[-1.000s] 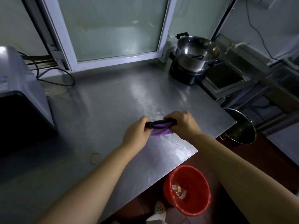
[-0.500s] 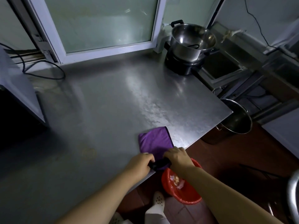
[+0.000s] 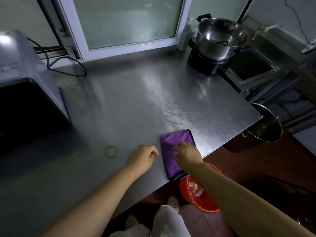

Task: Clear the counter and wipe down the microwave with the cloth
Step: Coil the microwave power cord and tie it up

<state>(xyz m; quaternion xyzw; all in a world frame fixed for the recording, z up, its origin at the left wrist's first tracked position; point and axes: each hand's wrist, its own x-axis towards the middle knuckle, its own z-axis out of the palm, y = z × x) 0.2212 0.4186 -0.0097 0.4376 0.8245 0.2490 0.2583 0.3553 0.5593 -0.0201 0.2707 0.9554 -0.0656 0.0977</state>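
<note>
A folded purple cloth [image 3: 174,142] lies flat near the front right edge of the steel counter [image 3: 136,103]. My right hand [image 3: 187,152] rests on top of the cloth with its fingers spread over it. My left hand [image 3: 141,158] hovers just left of the cloth, fingers loosely curled, holding nothing. The microwave [image 3: 25,79] stands at the left of the counter, its dark front facing me.
A rubber band [image 3: 111,151] lies on the counter left of my hands. A steel pot [image 3: 220,38] sits on a black cooker at the back right. A red bin [image 3: 200,190] and another steel pot [image 3: 265,127] stand below the counter's edge. A black cable [image 3: 68,65] trails behind the microwave.
Both hands pulled the bunched cloth toward the counter's front edge and laid it out flat. My left hand has let go and my right hand now lies on the cloth.
</note>
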